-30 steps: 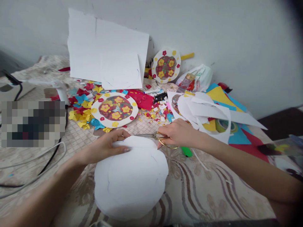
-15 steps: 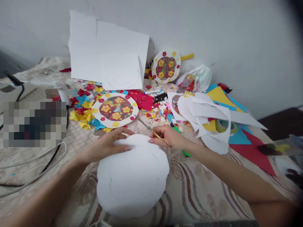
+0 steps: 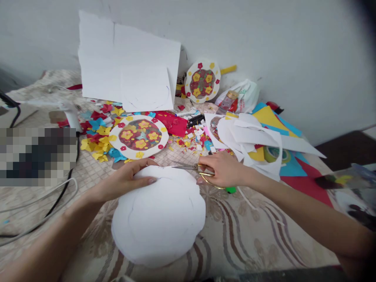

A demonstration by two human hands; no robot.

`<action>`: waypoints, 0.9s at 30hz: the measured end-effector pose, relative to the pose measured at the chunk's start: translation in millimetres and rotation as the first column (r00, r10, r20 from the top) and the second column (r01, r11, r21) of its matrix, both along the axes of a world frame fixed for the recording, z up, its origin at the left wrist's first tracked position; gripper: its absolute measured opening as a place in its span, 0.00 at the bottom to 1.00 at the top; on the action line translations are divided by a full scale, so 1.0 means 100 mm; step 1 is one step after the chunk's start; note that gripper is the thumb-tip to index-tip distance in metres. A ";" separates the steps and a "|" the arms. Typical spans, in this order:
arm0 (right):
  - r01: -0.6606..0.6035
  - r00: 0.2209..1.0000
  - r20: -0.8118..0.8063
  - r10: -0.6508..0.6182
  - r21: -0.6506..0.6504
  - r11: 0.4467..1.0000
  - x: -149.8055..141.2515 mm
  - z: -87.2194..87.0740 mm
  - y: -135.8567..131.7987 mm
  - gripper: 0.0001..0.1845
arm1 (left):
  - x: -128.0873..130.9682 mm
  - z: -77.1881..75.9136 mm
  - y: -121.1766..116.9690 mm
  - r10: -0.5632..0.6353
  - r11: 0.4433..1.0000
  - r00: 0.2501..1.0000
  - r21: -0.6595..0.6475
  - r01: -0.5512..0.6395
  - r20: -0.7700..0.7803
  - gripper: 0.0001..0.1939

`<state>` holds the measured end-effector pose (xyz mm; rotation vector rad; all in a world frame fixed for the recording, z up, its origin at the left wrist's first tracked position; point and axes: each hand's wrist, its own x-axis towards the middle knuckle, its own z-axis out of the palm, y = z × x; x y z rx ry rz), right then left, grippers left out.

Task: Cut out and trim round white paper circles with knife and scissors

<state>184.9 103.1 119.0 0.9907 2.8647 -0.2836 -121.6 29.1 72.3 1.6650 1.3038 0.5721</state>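
A white, roughly round sheet of paper (image 3: 160,219) with a wavy edge and faint drawn lines is tilted up in front of me. My left hand (image 3: 133,180) pinches its upper left edge, thumb on the near face and fingers behind. In my right hand (image 3: 219,169) is a pair of scissors (image 3: 184,167) with gold handles. Their blades stand apart and point left, at the paper's top edge. Whether the blades touch the paper I cannot tell. Beyond the paper lies a white disc decorated with paper flowers (image 3: 163,145).
Folded paper flowers (image 3: 98,143) in yellow, red and blue heap at the left. A white board (image 3: 129,62) and a second flowered disc (image 3: 217,64) lean on the wall. Paper offcuts (image 3: 258,137) and coloured sheets lie right. Cables (image 3: 66,196) run along the left.
The scissors have turned flatter, and their blades have come apart over the paper's top edge. My right hand has shifted slightly right. My left hand still holds the paper.
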 end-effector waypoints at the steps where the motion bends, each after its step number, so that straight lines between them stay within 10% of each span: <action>1: -0.007 0.999 0.038 0.006 0.022 1.000 -0.01 0.04 0.00 0.26 | 0.00 0.00 0.00 0.001 1.000 1.000 -0.004 -0.001 -0.002 0.27; 27: -0.145 0.979 0.162 0.126 0.108 0.984 -0.04 0.06 0.13 0.22 | 0.03 0.01 -0.01 -0.024 0.998 1.000 0.053 0.024 -0.008 0.22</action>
